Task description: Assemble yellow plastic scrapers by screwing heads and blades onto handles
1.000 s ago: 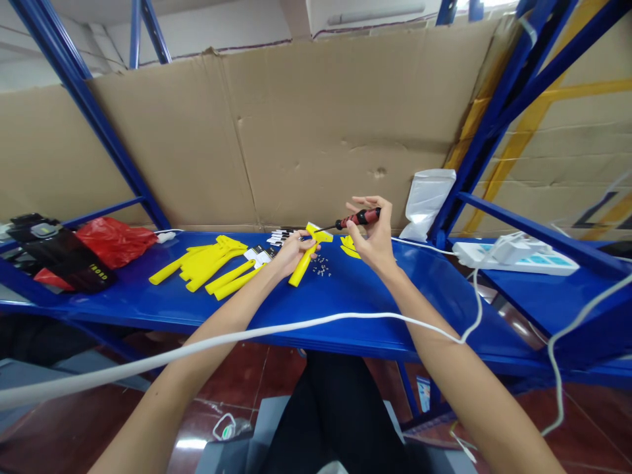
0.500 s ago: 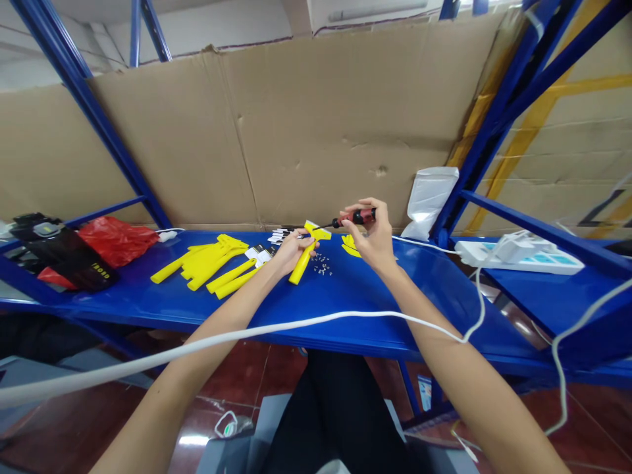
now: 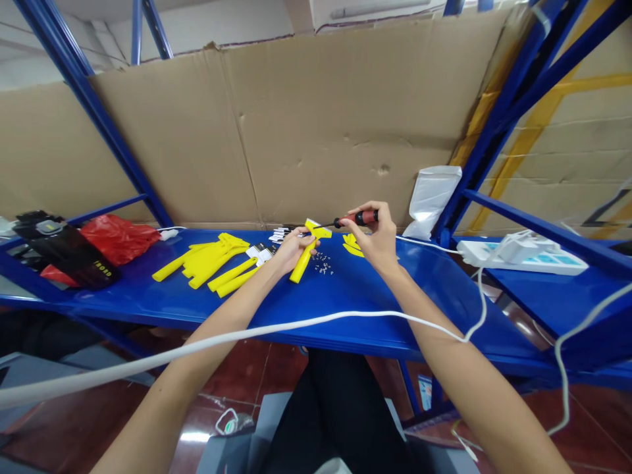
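My left hand (image 3: 295,250) is closed round a yellow scraper (image 3: 300,264), its wide head pointing away and its handle toward me. In my right hand (image 3: 379,240) is a screwdriver (image 3: 363,218) with a red and black handle, held almost level. Its thin shaft reaches left to the scraper's head; whether the tip sits in a screw is too small to tell. Small screws (image 3: 323,264) lie scattered on the blue table just right of the scraper handle. Several more yellow scraper handles (image 3: 210,262) are piled to the left, and smaller yellow pieces (image 3: 352,245) lie behind the screws.
A white cable (image 3: 306,322) crosses in front of me above both forearms. Black and white packets (image 3: 261,253) lie left of my left hand. A black bottle (image 3: 64,250) and red plastic bag (image 3: 118,240) are at far left; a power strip (image 3: 523,257) is right. Cardboard (image 3: 345,131) walls the back.
The view has shifted slightly. Both hands keep their holds on the scraper and the screwdriver; my right hand has moved very slightly right and down.
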Available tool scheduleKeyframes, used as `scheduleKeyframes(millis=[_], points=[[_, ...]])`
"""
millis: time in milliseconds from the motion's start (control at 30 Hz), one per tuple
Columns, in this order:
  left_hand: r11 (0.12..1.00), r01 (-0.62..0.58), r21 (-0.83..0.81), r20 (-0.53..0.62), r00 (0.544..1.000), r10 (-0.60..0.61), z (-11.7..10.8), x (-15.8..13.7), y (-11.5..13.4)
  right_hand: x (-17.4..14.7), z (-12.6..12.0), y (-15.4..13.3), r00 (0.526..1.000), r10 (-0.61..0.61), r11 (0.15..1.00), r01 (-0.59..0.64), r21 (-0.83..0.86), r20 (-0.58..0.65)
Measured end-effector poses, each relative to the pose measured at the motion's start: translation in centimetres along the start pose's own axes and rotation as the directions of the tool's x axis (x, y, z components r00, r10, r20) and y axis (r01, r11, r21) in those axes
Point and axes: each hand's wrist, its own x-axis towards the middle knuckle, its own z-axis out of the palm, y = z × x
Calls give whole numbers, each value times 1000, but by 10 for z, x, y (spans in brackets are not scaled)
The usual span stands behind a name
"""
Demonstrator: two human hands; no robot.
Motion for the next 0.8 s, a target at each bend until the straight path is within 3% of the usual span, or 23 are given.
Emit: scheduleKeyframes(millis=[233, 433, 633, 800], points=[[1000, 5, -13, 11, 1000, -5, -2, 2, -2, -2, 3, 0, 996, -25, 981, 8, 196, 85], [1000, -15, -14, -3, 1000, 15, -1, 2, -1, -1, 1, -5, 1000, 14, 999, -15, -34, -23], [1000, 4, -5, -20, 1000, -4, -2, 3, -1, -1, 4, 0, 994, 3, 982, -23, 189, 107], [1000, -1, -8, -7, 1000, 1, -2, 3, -1, -1, 0, -2, 1000, 6, 1000, -5, -15, 20]])
